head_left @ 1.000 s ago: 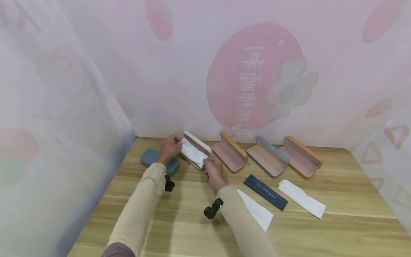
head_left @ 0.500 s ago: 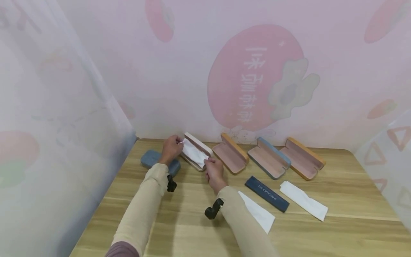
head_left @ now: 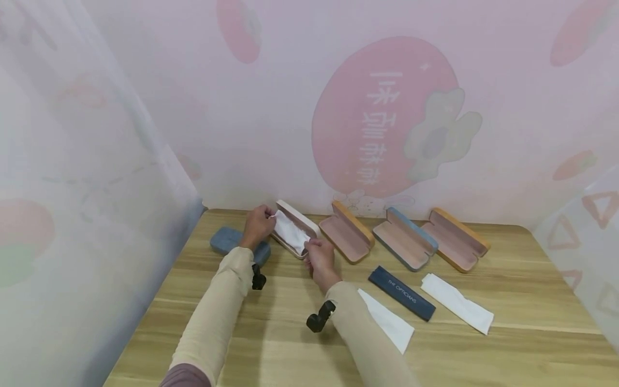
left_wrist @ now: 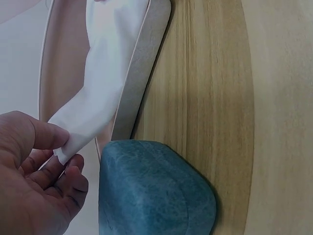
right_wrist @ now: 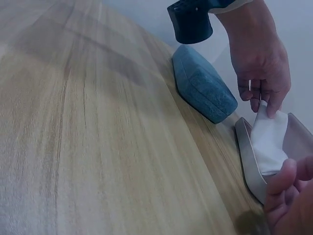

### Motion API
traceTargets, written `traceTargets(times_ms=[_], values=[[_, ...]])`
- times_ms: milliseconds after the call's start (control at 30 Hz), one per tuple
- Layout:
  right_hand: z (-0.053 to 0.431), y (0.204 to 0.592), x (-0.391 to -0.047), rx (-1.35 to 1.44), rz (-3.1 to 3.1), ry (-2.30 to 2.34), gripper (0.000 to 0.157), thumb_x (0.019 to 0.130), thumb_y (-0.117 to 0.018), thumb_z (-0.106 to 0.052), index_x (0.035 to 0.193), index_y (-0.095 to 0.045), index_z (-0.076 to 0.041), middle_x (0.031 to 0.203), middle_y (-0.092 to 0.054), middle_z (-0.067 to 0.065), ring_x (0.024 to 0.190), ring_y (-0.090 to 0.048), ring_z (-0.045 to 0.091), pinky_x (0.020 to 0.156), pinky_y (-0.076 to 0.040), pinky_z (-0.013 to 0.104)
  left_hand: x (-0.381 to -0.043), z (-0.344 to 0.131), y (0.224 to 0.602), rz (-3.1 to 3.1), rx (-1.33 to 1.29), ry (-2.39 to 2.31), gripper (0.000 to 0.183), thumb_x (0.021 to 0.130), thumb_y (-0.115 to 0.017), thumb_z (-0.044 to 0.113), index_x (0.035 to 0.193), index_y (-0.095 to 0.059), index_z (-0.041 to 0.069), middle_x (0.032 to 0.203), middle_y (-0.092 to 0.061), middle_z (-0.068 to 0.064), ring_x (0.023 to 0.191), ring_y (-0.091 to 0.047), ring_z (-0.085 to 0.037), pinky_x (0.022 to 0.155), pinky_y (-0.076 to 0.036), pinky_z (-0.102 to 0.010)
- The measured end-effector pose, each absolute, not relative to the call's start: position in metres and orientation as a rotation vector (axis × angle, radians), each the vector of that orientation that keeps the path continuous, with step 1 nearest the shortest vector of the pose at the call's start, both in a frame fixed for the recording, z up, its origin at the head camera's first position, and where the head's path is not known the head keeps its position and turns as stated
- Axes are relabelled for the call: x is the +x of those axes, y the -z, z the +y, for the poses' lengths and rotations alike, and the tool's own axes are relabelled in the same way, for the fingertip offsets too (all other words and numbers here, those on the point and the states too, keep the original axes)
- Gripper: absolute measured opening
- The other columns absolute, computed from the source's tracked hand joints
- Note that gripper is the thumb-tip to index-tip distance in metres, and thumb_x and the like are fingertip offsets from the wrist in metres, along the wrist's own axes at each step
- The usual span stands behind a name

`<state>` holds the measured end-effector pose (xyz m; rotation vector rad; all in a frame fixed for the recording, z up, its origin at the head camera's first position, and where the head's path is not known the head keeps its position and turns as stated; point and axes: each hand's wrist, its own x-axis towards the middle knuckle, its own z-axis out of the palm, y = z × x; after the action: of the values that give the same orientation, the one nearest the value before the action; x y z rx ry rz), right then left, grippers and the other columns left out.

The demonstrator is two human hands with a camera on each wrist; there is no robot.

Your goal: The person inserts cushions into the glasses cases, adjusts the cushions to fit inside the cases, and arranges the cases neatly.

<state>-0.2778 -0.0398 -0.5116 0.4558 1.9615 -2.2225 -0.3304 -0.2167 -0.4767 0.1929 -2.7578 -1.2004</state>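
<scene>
A folded white cloth (head_left: 290, 232) lies lengthwise in an open whitish glasses case (head_left: 300, 214), its lid tipped back toward the wall. At the far left end, my left hand (head_left: 258, 223) pinches a corner of the cloth between thumb and fingers, lifting that corner above the rim in the left wrist view. My right hand (head_left: 321, 260) holds the opposite end of the cloth, low at the case's near end; its fingertips are partly hidden. A closed blue glasses case (left_wrist: 151, 191) sits right beside the whitish one, under my left wrist.
To the right stand three open cases: an orange one (head_left: 345, 236), a blue one (head_left: 403, 239) and another orange one (head_left: 454, 239). In front lie a dark blue pouch lettered "THE OPTICIANS" (head_left: 401, 293) and two white cloths (head_left: 456, 302), one partly behind my right forearm. A wall rises behind the table.
My right hand has shifted slightly left with its end of the cloth, which now sits lower in the case and looks less taut. My left hand keeps its pinch in nearly the same place.
</scene>
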Motion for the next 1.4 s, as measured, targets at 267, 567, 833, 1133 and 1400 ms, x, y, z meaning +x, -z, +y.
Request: traceTargets(times_ms=[267, 567, 833, 1133, 1400], values=[[-0.039, 0.510, -0.274, 0.393, 2.089, 2.120, 0.027, 0.096, -0.055, -0.011, 0.111, -0.069, 0.006, 0.059, -0.052, 0.003, 0.046, -0.048, 0.012, 0.038, -0.039, 0.023, -0.333, -0.216, 0.478, -2.815, 0.107, 1.129, 0.025, 0.097, -0.056, 0.008, 0.115, -0.069, -0.005, 0.117, -0.069, -0.024, 0.108, -0.064, -0.035, 0.093, -0.053, -0.046], [-0.033, 0.509, -0.268, 0.365, 2.154, 2.077, 0.026, 0.099, -0.055, -0.013, 0.115, -0.070, 0.002, 0.066, -0.056, 0.005, 0.049, -0.049, 0.013, 0.037, -0.038, 0.022, -0.335, -0.220, 0.482, -2.875, -0.092, 1.016, 0.037, 0.088, -0.048, -0.007, 0.119, -0.068, -0.009, 0.119, -0.070, -0.025, 0.112, -0.065, -0.038, 0.096, -0.054, -0.048], [-0.026, 0.502, -0.260, 0.316, 2.143, 2.061, 0.026, 0.098, -0.056, -0.010, 0.118, -0.068, 0.002, 0.078, -0.061, 0.013, 0.050, -0.048, 0.011, 0.039, -0.038, 0.020, -0.335, -0.227, 0.485, -2.939, -0.207, 0.954, 0.038, 0.086, -0.048, -0.011, 0.116, -0.071, -0.009, 0.121, -0.070, -0.026, 0.115, -0.066, -0.039, 0.097, -0.054, -0.048], [-0.013, 0.500, -0.262, 0.356, 2.232, 1.964, 0.029, 0.099, -0.054, -0.013, 0.119, -0.068, 0.002, 0.077, -0.064, 0.016, 0.047, -0.048, 0.012, 0.037, -0.039, 0.021, -0.331, -0.236, 0.477, -2.905, -0.066, 1.001, 0.043, 0.088, -0.047, -0.006, 0.126, -0.065, -0.011, 0.127, -0.066, -0.029, 0.113, -0.063, -0.042, 0.092, -0.054, -0.050], [-0.005, 0.499, -0.263, 0.395, 2.221, 1.914, 0.041, 0.107, -0.043, -0.031, 0.110, -0.066, 0.003, 0.094, -0.070, 0.021, 0.065, -0.070, 0.027, 0.048, -0.057, 0.034, -0.330, -0.243, 0.475, -2.865, 0.134, 1.102, 0.037, 0.098, -0.041, 0.002, 0.129, -0.053, -0.014, 0.128, -0.057, -0.033, 0.118, -0.056, -0.045, 0.101, -0.047, -0.054]])
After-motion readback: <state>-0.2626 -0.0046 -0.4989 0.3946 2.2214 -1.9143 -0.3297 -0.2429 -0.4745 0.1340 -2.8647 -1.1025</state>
